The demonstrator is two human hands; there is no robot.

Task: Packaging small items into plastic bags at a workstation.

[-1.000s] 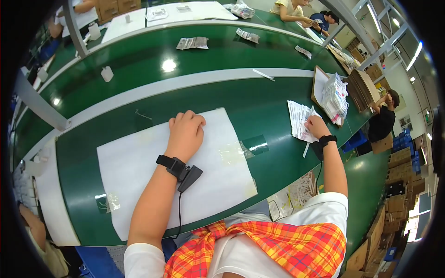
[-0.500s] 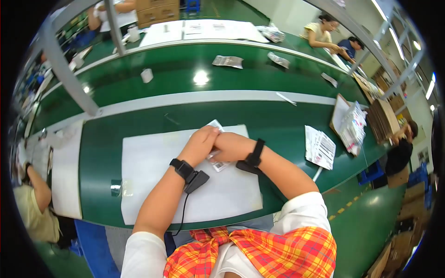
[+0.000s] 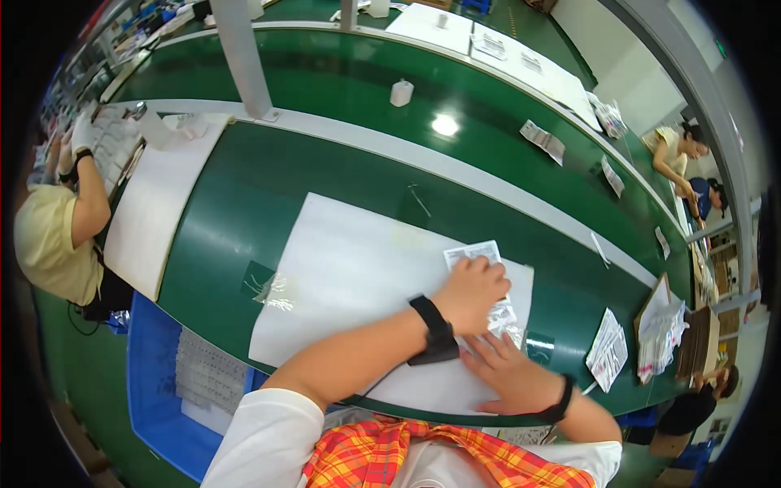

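A flat white packet (image 3: 472,250) with printed panels and a clear plastic end lies at the right part of the white mat (image 3: 350,268) on the green table. My left hand (image 3: 473,294) rests on top of it, with its fingers bent together and closed against the packet, covering its middle. Nearer to me, my right hand (image 3: 521,378) is open, palm down with fingers spread. Its fingertips touch or nearly touch the packet's clear end, and its thumb lies over the mat. Both wrists carry black bands.
Loose printed packets (image 3: 608,351) lie right of the mat, near an open carton (image 3: 643,301) of packets. A blue bin (image 3: 150,398) stands below the table's left edge. A metal post (image 3: 244,65) rises from the pale rail. A co-worker (image 3: 61,244) sits at left.
My view has turned, so the table appears slanted. My hands, together over the packet before, are now apart: the left lies over it, the right is spread at its near end.
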